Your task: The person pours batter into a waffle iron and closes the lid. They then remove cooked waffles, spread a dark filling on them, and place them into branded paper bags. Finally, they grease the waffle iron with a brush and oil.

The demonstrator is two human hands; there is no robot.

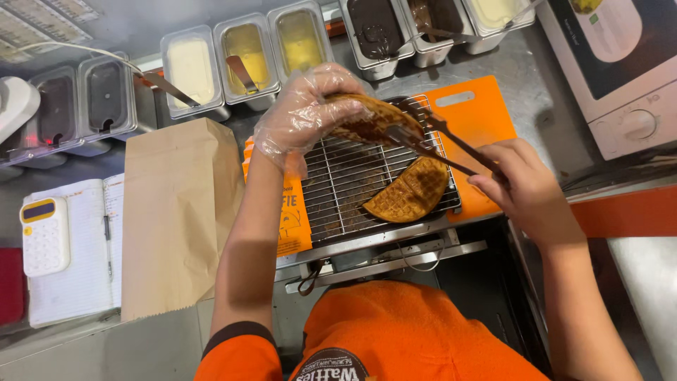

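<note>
A stainless-steel counter (522, 92) fills the upper part of the frame. Along its top edge stands a row of metal sauce tubs (247, 53), holding pale, yellow and dark fillings. At centre, an orange cutting board (479, 120) lies under a wire cooling rack (345, 183), with orange paper sleeves (293, 219) just left of it. A brown paper bag (176, 212) lies at centre left; at lower left, an open notebook (77, 268) carries a white calculator (44, 236). A white oven (620, 77) occupies the upper right corner.

Microwave (620, 63) cut off; folded waffle (374, 116) partly glove-hidden.
</note>
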